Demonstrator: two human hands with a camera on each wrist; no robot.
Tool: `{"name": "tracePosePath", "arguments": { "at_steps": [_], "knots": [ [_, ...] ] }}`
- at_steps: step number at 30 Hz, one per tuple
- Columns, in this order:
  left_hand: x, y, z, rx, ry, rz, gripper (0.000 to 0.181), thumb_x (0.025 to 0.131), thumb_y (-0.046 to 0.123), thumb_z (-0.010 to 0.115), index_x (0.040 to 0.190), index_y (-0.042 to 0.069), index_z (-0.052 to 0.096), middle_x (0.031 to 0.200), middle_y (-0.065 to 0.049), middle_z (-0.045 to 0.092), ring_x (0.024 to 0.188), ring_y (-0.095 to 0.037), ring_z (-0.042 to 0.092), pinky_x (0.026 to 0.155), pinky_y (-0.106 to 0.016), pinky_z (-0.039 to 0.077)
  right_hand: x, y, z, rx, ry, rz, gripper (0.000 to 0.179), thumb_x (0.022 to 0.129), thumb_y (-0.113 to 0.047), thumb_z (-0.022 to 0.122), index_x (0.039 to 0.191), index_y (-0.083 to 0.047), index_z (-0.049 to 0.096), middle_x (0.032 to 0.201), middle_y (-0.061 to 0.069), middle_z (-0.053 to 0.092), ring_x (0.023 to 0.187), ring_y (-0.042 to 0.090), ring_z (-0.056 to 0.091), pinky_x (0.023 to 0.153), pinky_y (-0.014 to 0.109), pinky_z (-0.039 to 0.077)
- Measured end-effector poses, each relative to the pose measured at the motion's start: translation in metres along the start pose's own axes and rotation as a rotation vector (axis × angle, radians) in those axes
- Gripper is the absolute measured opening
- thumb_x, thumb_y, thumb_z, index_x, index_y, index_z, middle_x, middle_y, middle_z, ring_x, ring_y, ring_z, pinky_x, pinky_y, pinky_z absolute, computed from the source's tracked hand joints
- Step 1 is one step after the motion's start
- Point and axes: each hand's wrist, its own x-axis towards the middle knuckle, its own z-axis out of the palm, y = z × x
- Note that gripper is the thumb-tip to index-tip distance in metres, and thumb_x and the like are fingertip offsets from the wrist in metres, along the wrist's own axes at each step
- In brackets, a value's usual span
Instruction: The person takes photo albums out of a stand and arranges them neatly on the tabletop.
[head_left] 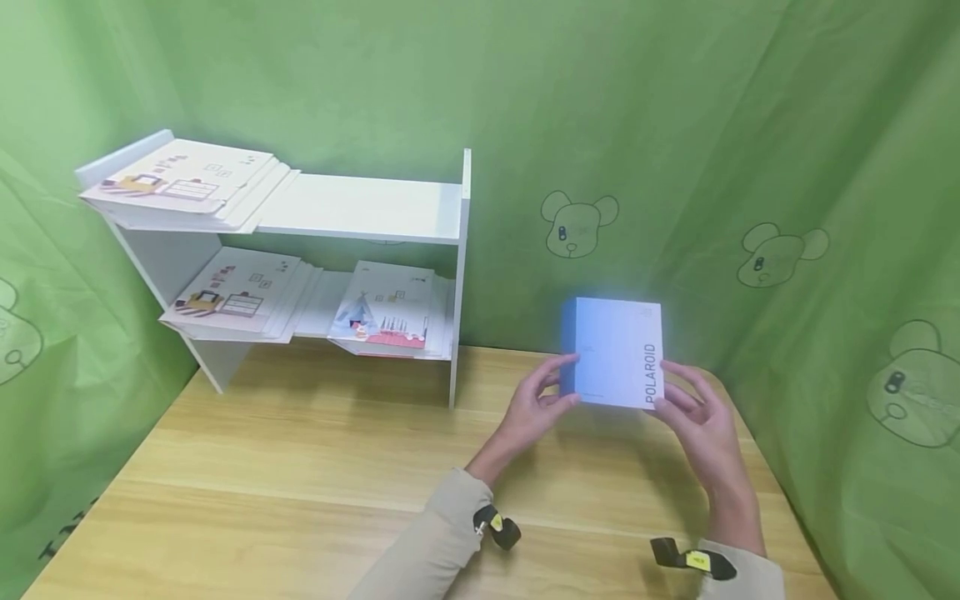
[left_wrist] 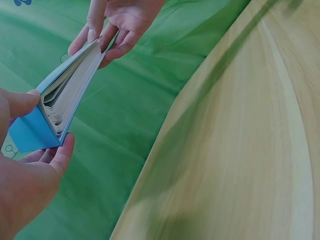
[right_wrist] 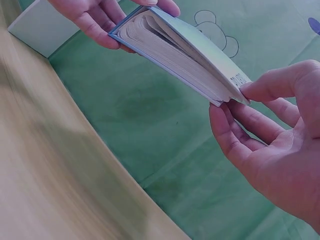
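A small photo album [head_left: 611,354] with a white cover lettered POLAROID and a blue spine is held up above the table. My left hand [head_left: 534,406] grips it at the spine, thumb on one cover and fingers on the other, as the left wrist view shows with the blue spine [left_wrist: 34,131]. At the opposite edge, my right hand [head_left: 701,425] pinches the covers between thumb and fingers. Seen from the right wrist, the page block [right_wrist: 165,55] bulges near the spine, with a gap between some leaves.
To the left, a white two-tier shelf [head_left: 360,204] stands on the wooden table [head_left: 300,467]. Stacks of illustrated books lie on its upper board [head_left: 187,179] and lower board [head_left: 240,292], with another stack [head_left: 386,308] at lower right. Green curtains [head_left: 675,125] with bear drawings surround the table.
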Motion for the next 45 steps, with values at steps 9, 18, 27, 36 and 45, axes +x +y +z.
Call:
{"name": "tracePosePath", "arguments": {
  "at_steps": [9,18,27,36,45],
  "knots": [
    [0.000,-0.010,0.005,0.001,0.021,-0.029,0.058,0.095,0.000,0.069,0.149,0.016,0.052,0.157,-0.004,0.044,0.133,-0.034,0.053,0.104,-0.039,0.054,0.002,0.009,-0.006,-0.033,0.010,0.024,0.060,0.099,0.006,0.062,0.154,-0.004,0.041,0.129,-0.002,0.070,0.111,0.011,0.069,0.095,0.022,0.056],
    [0.001,-0.015,0.008,-0.014,0.025,-0.059,0.059,0.095,0.000,0.069,0.148,0.019,0.053,0.158,-0.001,0.042,0.135,-0.035,0.051,0.101,-0.027,0.054,0.001,0.012,-0.010,-0.023,0.008,0.046,0.061,0.099,0.006,0.062,0.155,-0.006,0.040,0.128,-0.003,0.069,0.111,0.010,0.068,0.095,0.021,0.055],
    [0.001,-0.022,0.011,-0.028,0.055,-0.117,0.058,0.094,-0.002,0.069,0.147,0.019,0.055,0.156,0.000,0.045,0.132,-0.036,0.053,0.100,-0.027,0.055,0.003,0.022,-0.015,-0.029,-0.004,0.063,0.062,0.099,0.004,0.063,0.155,-0.007,0.040,0.124,-0.004,0.070,0.110,0.010,0.069,0.093,0.023,0.058],
    [-0.003,-0.029,0.011,-0.039,0.078,-0.166,0.058,0.093,-0.001,0.070,0.145,0.021,0.057,0.153,0.002,0.048,0.130,-0.035,0.054,0.100,-0.028,0.055,0.003,0.027,-0.017,-0.063,-0.004,0.133,0.064,0.098,0.001,0.064,0.157,-0.010,0.039,0.123,-0.008,0.070,0.108,0.009,0.069,0.093,0.021,0.057],
    [-0.008,-0.038,0.013,0.006,0.074,-0.192,0.056,0.096,0.005,0.069,0.148,0.022,0.054,0.156,0.001,0.045,0.133,-0.038,0.051,0.102,-0.033,0.055,0.002,0.038,-0.020,-0.096,0.005,0.171,0.065,0.099,0.000,0.064,0.158,-0.010,0.037,0.121,-0.010,0.069,0.107,0.007,0.069,0.092,0.022,0.058]
  ]
}}
